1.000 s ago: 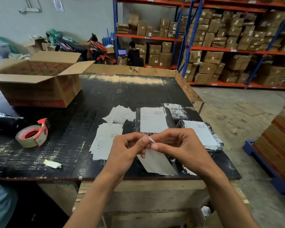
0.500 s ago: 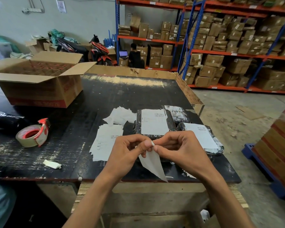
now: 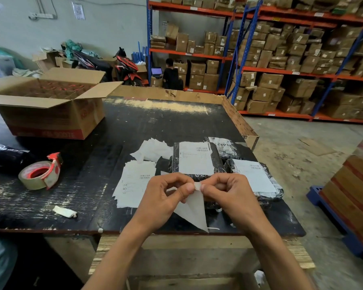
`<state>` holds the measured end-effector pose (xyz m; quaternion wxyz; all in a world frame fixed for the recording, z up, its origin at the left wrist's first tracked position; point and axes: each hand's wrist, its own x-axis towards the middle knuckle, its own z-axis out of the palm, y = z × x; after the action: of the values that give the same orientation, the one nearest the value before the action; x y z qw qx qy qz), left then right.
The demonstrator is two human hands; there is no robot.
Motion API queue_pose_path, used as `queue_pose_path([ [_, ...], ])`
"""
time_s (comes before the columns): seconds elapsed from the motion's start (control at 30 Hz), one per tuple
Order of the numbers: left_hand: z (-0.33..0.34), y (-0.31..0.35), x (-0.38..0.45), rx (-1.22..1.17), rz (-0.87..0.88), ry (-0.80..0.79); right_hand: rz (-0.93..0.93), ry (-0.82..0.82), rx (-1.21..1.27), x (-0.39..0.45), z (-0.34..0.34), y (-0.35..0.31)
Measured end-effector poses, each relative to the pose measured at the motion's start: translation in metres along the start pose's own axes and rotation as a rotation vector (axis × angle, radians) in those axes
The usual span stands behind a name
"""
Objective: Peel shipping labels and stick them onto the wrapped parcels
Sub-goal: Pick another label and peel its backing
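My left hand (image 3: 166,197) and my right hand (image 3: 228,195) meet above the table's near edge, both pinching the top corner of a white shipping label (image 3: 194,210) that hangs down between them. Just behind my hands lie black wrapped parcels: one (image 3: 197,158) with a label on top, another (image 3: 258,178) at the right with a label, and a third (image 3: 224,145) farther back. A stack of unpeeled labels (image 3: 134,183) lies left of my hands. Loose white backing sheets (image 3: 153,149) are piled behind the stack.
A tape dispenser (image 3: 40,172) sits at the left of the black table (image 3: 134,126). An open cardboard box (image 3: 50,105) stands at the far left. A crumpled white scrap (image 3: 64,212) lies near the front edge. Shelves of boxes fill the right background, and a person sits at a laptop.
The hanging label has narrowed from a broad sheet to a folded, pointed shape. Both hands keep pinching its top corner and have shifted only slightly.
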<state>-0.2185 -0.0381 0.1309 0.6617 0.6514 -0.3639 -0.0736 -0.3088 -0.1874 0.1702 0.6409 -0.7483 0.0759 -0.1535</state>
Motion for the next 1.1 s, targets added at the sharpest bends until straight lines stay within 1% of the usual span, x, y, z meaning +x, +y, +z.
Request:
queue_pose_path([
  [0.13, 0.002, 0.002, 0.001, -0.036, -0.008, 0.01, 0.091, 0.106, 0.283, 0.005, 0.003, 0.003],
  [0.23, 0.005, 0.004, 0.009, -0.2, -0.087, 0.154, 0.155, 0.203, 0.478, 0.011, 0.0, 0.004],
  [0.3, 0.004, 0.0, 0.019, -0.25, -0.157, 0.273, 0.173, 0.256, 0.534, 0.015, -0.003, 0.006],
  [0.37, 0.003, -0.003, 0.03, -0.28, -0.217, 0.345, 0.169, 0.303, 0.559, 0.019, -0.005, 0.009],
  [0.43, 0.003, -0.005, 0.043, -0.315, -0.282, 0.389, 0.157, 0.355, 0.555, 0.026, -0.008, 0.014],
  [0.53, 0.005, -0.013, 0.067, -0.335, -0.374, 0.369, 0.137, 0.443, 0.492, 0.041, -0.017, 0.018],
  [0.6, 0.001, -0.02, 0.085, -0.339, -0.421, 0.373, 0.121, 0.495, 0.415, 0.054, -0.027, 0.02],
  [0.63, -0.004, -0.022, 0.093, -0.378, -0.437, 0.365, 0.115, 0.515, 0.365, 0.062, -0.033, 0.02],
  [0.73, -0.018, -0.029, 0.118, -0.571, -0.432, 0.273, 0.104, 0.556, 0.233, 0.089, -0.053, 0.022],
  [0.8, -0.029, -0.035, 0.134, -0.583, -0.41, 0.248, 0.092, 0.57, 0.186, 0.109, -0.067, 0.023],
  [0.93, -0.044, -0.052, 0.174, -0.433, -0.406, 0.335, 0.08, 0.579, 0.131, 0.151, -0.092, 0.025],
  [1.0, -0.053, -0.065, 0.196, -0.377, -0.421, 0.426, 0.094, 0.584, 0.124, 0.175, -0.103, 0.03],
  [1.1, -0.065, -0.095, 0.225, -0.364, -0.476, 0.592, 0.12, 0.609, 0.149, 0.213, -0.12, 0.042],
])
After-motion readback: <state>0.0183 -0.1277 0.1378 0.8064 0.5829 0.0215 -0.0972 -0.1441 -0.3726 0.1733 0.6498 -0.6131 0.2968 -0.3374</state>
